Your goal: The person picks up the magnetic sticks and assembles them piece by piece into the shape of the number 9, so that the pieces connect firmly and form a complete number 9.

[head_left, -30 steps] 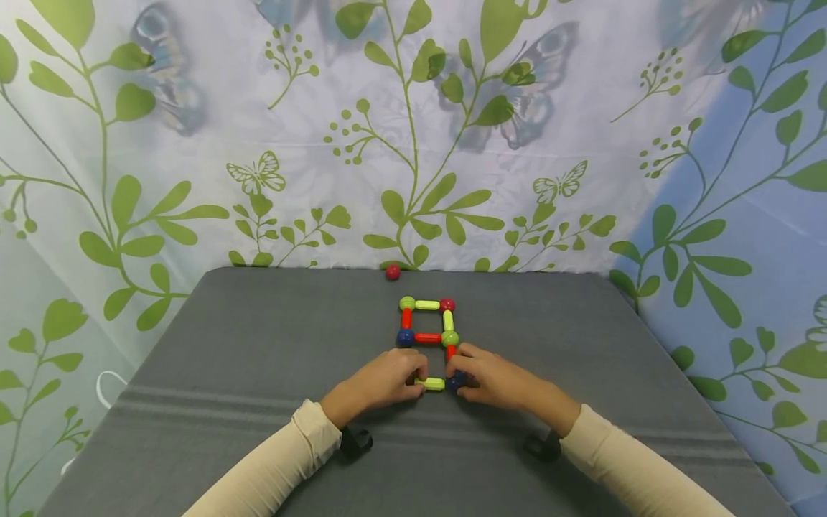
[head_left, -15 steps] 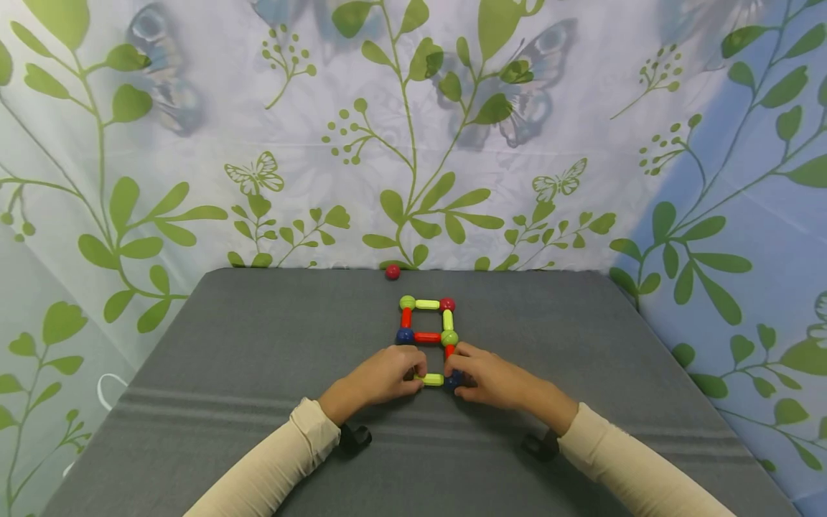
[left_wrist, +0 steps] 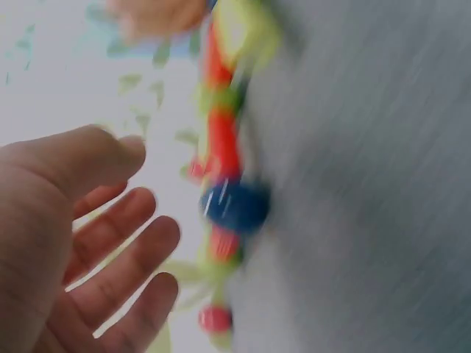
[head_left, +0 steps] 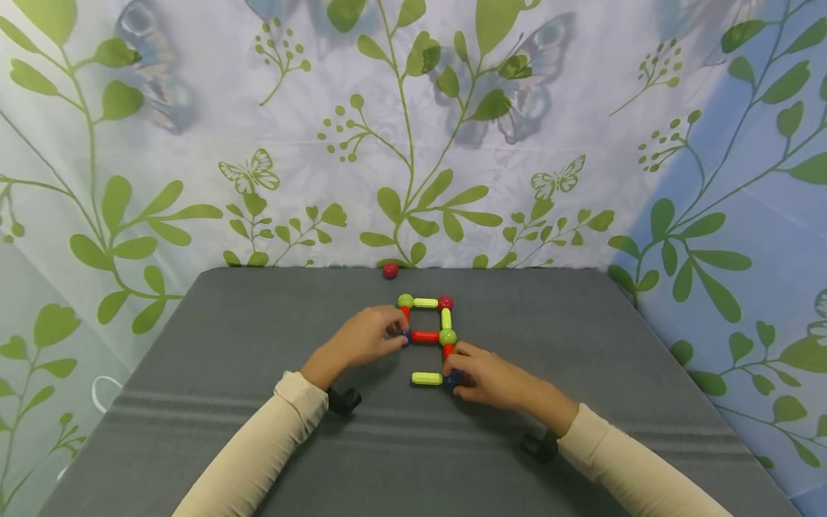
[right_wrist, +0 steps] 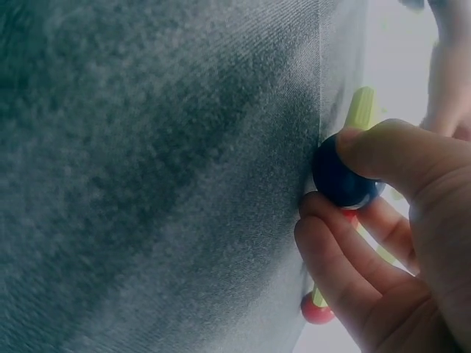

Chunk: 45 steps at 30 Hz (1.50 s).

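A frame of magnetic sticks and balls lies on the grey table. My right hand (head_left: 487,373) pinches the dark blue ball (right_wrist: 346,173) at its near right corner between thumb and fingers. From that ball a yellow-green stick (head_left: 427,378) points left, its other end free, and a red stick (head_left: 448,351) runs back to a green ball (head_left: 448,337). My left hand (head_left: 365,337) hovers beside the other blue ball (left_wrist: 235,206) at the frame's left side. Its fingers are loosely bent and apart from the ball in the left wrist view, with nothing between them.
At the table's (head_left: 291,309) far edge lies a loose red ball (head_left: 390,270). The frame's far side has a green ball (head_left: 405,301), a yellow-green stick (head_left: 426,303) and a red ball (head_left: 446,304). A patterned cloth (head_left: 291,143) hangs behind.
My left hand has let go of the yellow-green stick's left end and moved back and left to beside the other blue ball. The right hand keeps its hold on the near blue ball.
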Available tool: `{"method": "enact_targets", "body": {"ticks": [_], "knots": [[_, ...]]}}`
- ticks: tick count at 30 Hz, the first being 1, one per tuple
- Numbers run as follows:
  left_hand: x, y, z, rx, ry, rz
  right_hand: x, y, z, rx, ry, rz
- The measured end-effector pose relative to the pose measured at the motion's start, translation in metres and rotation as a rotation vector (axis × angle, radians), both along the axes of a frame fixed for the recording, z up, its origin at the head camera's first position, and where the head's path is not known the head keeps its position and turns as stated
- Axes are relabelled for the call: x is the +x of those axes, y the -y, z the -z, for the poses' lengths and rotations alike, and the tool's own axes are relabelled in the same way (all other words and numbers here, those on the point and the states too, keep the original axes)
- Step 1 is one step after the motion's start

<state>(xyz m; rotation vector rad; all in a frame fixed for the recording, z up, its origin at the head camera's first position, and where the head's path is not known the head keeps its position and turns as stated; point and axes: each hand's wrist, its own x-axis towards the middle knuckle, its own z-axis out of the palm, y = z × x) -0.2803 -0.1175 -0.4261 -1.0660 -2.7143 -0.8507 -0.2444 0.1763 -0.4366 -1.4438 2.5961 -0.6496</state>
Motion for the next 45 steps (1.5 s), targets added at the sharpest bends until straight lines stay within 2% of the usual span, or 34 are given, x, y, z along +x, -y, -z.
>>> {"method": "enact_targets", "body": {"ticks": [4,8,10,12,16,21,24,31,39,42,45], "knots": [[-0.045,0.022,-0.01,0.043,0.024,-0.155,-0.001,0.0,-0.002,-0.001,-0.008,0.0],[-0.082,0.034,-0.01,0.071,0.106,-0.255,0.0,0.002,-0.002,-0.007,0.007,-0.008],[-0.096,0.034,-0.009,0.069,0.134,-0.281,0.002,0.003,-0.001,-0.008,0.014,-0.007],[-0.107,0.032,-0.006,0.043,0.134,-0.3,0.005,0.003,0.001,-0.005,0.023,-0.002],[-0.12,0.026,-0.001,-0.054,0.135,-0.348,0.011,0.005,0.005,0.015,0.053,0.001],[-0.129,0.026,0.008,-0.169,0.149,-0.422,0.014,0.014,0.005,0.002,0.064,-0.006],[-0.132,0.027,0.012,-0.21,0.157,-0.453,0.013,0.017,0.004,-0.013,0.051,-0.011],[-0.133,0.023,0.019,-0.188,0.144,-0.44,0.01,0.013,0.001,-0.016,0.055,-0.004],[-0.123,0.022,0.023,-0.092,0.104,-0.415,0.007,0.007,0.0,-0.01,0.038,0.011],[-0.116,0.025,0.024,-0.063,0.1,-0.385,0.004,0.004,0.0,-0.006,0.044,0.018],[-0.104,0.029,0.023,-0.056,0.093,-0.331,0.0,0.001,0.001,-0.004,0.046,0.027]]}}
